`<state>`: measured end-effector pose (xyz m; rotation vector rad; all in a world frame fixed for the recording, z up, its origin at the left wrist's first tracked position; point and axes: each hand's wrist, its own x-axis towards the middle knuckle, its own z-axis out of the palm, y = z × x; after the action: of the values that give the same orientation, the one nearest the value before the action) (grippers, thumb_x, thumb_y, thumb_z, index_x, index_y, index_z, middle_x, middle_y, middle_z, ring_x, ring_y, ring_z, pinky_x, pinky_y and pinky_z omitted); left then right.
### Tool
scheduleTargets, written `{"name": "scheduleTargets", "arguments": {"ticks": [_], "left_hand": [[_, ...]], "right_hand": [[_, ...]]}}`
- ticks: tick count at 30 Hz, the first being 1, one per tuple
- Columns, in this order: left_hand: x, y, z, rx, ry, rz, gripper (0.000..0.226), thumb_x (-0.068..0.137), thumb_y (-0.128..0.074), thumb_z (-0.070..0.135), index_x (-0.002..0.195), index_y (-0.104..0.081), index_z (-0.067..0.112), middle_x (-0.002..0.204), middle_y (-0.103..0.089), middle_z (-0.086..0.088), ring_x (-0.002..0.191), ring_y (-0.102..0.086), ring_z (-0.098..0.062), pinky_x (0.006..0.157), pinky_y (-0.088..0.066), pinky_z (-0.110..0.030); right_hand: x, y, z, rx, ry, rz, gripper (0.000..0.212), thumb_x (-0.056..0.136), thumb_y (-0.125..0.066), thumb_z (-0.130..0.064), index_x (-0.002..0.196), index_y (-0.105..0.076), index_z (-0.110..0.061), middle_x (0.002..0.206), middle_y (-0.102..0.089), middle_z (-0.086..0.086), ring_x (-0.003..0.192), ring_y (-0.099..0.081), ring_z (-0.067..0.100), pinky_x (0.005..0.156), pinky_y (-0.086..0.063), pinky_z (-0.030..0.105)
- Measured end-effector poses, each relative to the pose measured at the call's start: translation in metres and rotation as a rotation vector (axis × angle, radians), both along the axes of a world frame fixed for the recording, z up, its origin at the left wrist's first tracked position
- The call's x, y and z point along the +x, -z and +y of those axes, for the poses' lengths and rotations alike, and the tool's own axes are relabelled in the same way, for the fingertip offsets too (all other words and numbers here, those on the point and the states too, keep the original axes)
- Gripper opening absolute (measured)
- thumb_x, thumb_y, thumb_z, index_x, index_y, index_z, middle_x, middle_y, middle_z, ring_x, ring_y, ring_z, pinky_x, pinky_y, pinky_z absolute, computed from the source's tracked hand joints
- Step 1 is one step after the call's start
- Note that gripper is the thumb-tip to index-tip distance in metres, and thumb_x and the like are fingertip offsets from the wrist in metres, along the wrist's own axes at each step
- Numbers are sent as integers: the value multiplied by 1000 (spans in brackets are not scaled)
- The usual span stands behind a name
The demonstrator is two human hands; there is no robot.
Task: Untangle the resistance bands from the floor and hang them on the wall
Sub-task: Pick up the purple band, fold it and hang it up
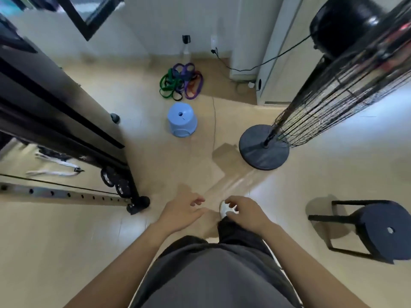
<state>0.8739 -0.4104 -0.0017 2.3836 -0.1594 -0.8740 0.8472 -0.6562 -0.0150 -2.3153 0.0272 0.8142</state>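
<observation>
A tangled heap of resistance bands (181, 84), green, purple, black and red, lies on the floor near the far wall (155, 30). A small black hook (186, 39) is fixed low on that wall above the heap. My left hand (181, 213) and my right hand (243, 211) hang in front of my waist, fingers loosely curled and holding nothing. Both hands are far from the bands. My white shoe (224, 210) shows below the right hand.
A light blue plastic stool (182, 120) stands between me and the bands. A standing fan with a round base (263, 148) is at the right, its cord trailing to the wall. A dark stool (375, 230) is at the right, a black gym machine (66, 121) at the left.
</observation>
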Motion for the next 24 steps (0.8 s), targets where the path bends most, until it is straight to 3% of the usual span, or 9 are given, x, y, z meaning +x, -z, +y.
{"name": "scheduleTargets", "arguments": {"ticks": [2,5,11,16,19,20,22,24], "left_hand": [[22,-3,-4,-12,-63,-6,54,76,-51,69,122,-63,42,109,-63,27,104,-59,3,98,-49,-29],[54,-7,-3,-25,-162,-1,37,87,-62,50,122,-64,39,110,-64,25,105,-60,2,100,-49,-29],[123,2,18,-47,-337,40,32,91,-69,36,123,-67,36,113,-69,20,106,-62,0,100,-48,-26],[201,20,61,-70,-370,99,25,89,-67,41,114,-67,42,106,-68,26,102,-62,3,100,-52,-34],[259,29,94,-59,-361,87,28,90,-67,36,119,-67,38,105,-67,24,103,-62,-1,101,-51,-36],[279,31,103,-59,-342,72,29,92,-68,31,121,-67,34,105,-66,21,103,-61,-2,99,-51,-31],[319,29,117,-49,-255,57,29,96,-66,27,125,-65,28,107,-64,17,103,-58,-2,85,-43,-9],[357,25,127,-25,-144,55,31,98,-64,27,128,-63,25,110,-61,15,103,-54,-1,74,-35,-1]], "right_hand": [[38,0,-5,-6,-59,-20,37,88,-67,-29,125,-63,-26,115,-67,-5,91,-60,13,82,-46,25],[91,-6,-8,-36,-83,-28,36,89,-67,-30,125,-63,-26,114,-67,-5,95,-61,14,87,-50,30],[186,-8,6,-55,-126,-40,34,90,-67,-29,123,-64,-22,112,-68,-3,98,-63,17,86,-49,29],[271,-1,39,-80,-62,4,34,90,-68,-29,123,-65,-19,106,-67,-4,92,-63,16,84,-50,30],[324,-5,63,-90,-47,30,33,90,-67,-27,123,-65,-19,106,-67,-2,92,-63,16,80,-48,26],[343,-7,70,-93,-58,29,32,90,-68,-26,121,-65,-19,105,-68,-2,92,-63,16,78,-47,25],[380,-11,82,-116,-75,-22,29,86,-68,-28,115,-69,-20,100,-69,-2,89,-62,14,77,-48,27],[414,-15,92,-112,-65,-17,33,82,-65,-35,112,-70,-26,98,-70,-5,85,-64,10,80,-54,33]]}}
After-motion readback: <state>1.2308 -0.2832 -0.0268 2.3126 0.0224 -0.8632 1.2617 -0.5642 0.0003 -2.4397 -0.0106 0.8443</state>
